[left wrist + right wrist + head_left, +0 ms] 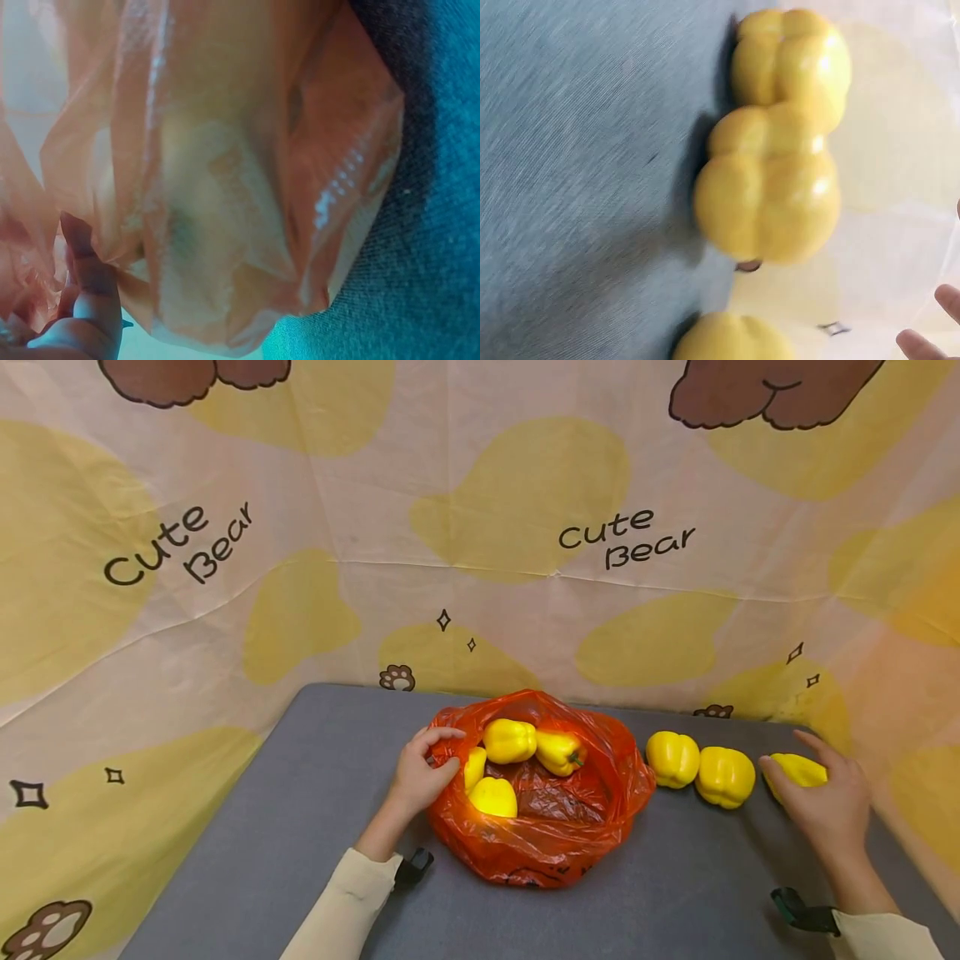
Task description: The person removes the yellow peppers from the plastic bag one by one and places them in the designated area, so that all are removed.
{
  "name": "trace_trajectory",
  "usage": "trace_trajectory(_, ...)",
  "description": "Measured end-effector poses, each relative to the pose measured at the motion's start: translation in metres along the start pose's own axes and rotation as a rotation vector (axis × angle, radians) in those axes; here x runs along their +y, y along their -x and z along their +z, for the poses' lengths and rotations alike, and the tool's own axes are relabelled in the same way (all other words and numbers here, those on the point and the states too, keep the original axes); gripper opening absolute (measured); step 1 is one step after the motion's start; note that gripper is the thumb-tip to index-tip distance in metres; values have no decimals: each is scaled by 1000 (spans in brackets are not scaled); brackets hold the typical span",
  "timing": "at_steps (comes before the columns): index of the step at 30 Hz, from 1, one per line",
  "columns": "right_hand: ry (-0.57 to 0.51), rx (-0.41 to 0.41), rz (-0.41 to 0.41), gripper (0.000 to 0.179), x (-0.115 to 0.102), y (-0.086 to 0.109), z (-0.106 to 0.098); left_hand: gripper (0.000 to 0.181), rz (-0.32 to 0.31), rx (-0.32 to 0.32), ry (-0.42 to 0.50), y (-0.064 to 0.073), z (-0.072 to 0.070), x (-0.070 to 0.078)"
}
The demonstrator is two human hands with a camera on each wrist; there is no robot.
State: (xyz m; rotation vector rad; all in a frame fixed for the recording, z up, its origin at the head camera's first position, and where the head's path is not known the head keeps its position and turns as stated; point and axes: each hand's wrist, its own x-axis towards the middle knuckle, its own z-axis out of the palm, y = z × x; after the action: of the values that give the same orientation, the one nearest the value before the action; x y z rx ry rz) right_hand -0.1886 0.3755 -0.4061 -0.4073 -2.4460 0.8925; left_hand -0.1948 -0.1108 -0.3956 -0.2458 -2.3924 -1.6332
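A red plastic bag (540, 852) stands open on the table, with several yellow bell peppers (510, 742) inside. At its left rim my left hand (422, 774) pinches the plastic between thumb and fingers; in the left wrist view the bag's creased side (225, 187) fills most of the picture. My right hand (832, 797) hovers over a yellow bell pepper (799, 769) at the table's right, thumb and fingers spread around it. In the right wrist view, the fingertips (919, 346) stand apart from that pepper (731, 339). The hand partly hides it in the head view.
Two more yellow bell peppers (726, 777) sit side by side between the bag and my right hand. The grey table (300, 810) ends at a printed cloth backdrop (510, 527) behind and at the right.
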Motion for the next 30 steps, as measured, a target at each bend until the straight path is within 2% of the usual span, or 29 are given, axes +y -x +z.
trace_trajectory(6,-56,30,-41,59,-22,5,3,30,7,-2,2,-1,0,0)
trace_trajectory(10,-72,5,-46,59,-37,10,4,30,10,-3,0,-1,1,0)
trace_trajectory(16,-150,-34,-75,59,-60,18,11,29,1,-7,0,-1,1,2)
trace_trajectory(30,-322,-84,-208,54,-107,39,24,30,2,-12,14,-2,2,4)
